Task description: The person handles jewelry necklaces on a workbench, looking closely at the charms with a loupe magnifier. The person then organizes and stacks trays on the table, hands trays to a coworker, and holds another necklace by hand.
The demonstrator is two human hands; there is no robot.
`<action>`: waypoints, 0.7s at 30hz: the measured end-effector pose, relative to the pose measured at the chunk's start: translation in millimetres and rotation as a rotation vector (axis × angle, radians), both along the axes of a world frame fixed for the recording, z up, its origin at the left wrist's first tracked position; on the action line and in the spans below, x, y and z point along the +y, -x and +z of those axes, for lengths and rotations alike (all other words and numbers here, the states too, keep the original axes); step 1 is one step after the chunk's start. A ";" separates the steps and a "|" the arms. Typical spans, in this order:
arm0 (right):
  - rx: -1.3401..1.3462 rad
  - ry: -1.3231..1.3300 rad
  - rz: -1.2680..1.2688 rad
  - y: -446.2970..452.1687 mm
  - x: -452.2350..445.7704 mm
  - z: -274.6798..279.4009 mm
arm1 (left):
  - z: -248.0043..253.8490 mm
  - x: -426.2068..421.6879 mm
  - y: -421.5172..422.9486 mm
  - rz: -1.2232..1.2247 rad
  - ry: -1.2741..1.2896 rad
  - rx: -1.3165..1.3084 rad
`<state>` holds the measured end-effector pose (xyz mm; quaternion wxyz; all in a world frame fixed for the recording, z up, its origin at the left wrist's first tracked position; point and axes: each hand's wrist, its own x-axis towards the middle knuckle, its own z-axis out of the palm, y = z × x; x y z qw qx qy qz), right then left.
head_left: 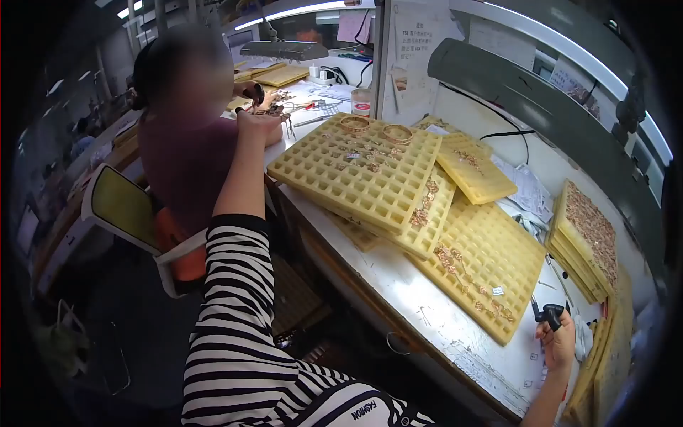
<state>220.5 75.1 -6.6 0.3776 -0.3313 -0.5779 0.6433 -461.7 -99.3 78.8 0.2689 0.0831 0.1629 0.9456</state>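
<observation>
I judge this a handover: my left hand holds jewelry, my right hand a thin tool; next needs steadiness.

Fisheye bend, black corners — overhead tube lights bright, glare on white tabletop — floor dim.

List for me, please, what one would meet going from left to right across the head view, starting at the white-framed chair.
White-framed chair, the wearer's left hand, large topmost gridded tray, lower gridded tray beside it, the wearer's right hand.
</observation>
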 end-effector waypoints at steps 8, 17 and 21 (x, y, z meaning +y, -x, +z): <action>-0.011 0.012 0.015 -1.7 0.4 1.0 | 12.2 3.1 -17.9 0.132 0.163 -0.058; -0.019 0.016 0.009 -0.5 -0.9 1.9 | -17.5 5.8 34.2 0.062 -0.002 -0.097; -0.031 0.014 0.003 1.6 -1.8 3.2 | -11.6 5.5 21.6 0.139 -0.020 -0.101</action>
